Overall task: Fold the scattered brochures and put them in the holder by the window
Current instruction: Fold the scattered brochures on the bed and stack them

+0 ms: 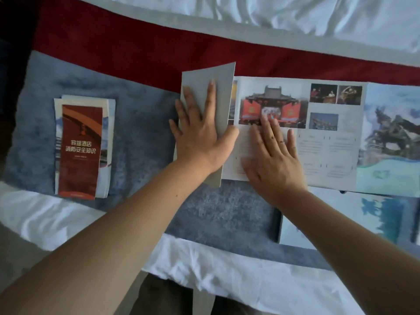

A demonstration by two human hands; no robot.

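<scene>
Bed sheet: white bedding [250,269] fills the nearest edge, and both bare forearms reach out over it.
Runner: a grey felt bed runner [227,214] lies across the bed, carrying all the paper.
Second sheet: another unfolded brochure [386,219] with blue print lies flat at the near right, partly under the right forearm.
Right hand: the right hand [272,160] lies palm down on the open brochure [329,142], fingers straight and spread, pressing on the printed page and gripping nothing.
Left hand: the left hand [200,135] is also flat, fingers straight and fanned, bearing down on the grey flap [218,78].
Flap: this is the open brochure's leftmost panel, turned over with its plain back up and its right edge overlapping the printed page.
Hands together: they sit just beside each other, the left thumb near the right fingers. The rest of the sheet stretches to the right, away from them.
Folded stack: a folded brochure stack [81,148] with a red cover on top lies well to the left of the left hand.
Red band: a red band [136,46] runs beyond the brochures.
Far bedding: a rumpled white duvet [295,12] lies farthest.
</scene>
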